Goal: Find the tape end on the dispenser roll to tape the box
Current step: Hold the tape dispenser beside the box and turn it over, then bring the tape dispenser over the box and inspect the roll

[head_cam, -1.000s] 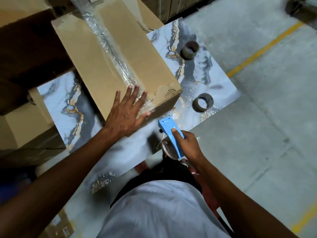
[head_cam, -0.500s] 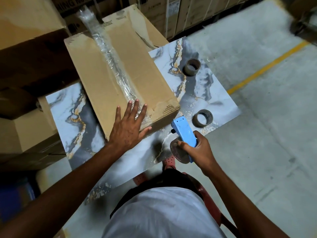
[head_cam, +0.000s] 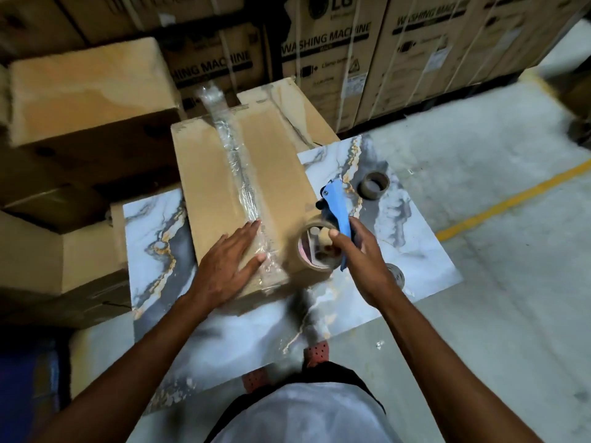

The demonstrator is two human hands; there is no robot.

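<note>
Tape dispenser (head_cam: 335, 206): blue handle, tilted up and away from the person, held over the near right corner of the box; its tape roll (head_cam: 316, 246) hangs at the lower end, open core facing the camera. Tape end: cannot tell where it lies; the roll is blurred.
Right hand (head_cam: 361, 260): closed around the dispenser handle, thumb laid against the roll's rim.
Left hand (head_cam: 224, 266): open and flat, palm down on the near end of the box top, fingers spread, holding nothing.
Box (head_cam: 243, 199): brown cardboard, flaps closed, lying on the counter; a crinkled strip of clear tape (head_cam: 238, 174) runs along the centre seam.
Counter (head_cam: 412, 238): marbled white, grey and gold surface.
Spare roll (head_cam: 374, 184): brown, on the counter to the right of the box, apart from it.
Second ring (head_cam: 396, 274): partly hidden behind the right wrist.
Cartons behind (head_cam: 335, 43): printed "WASHING MACHINE".
</note>
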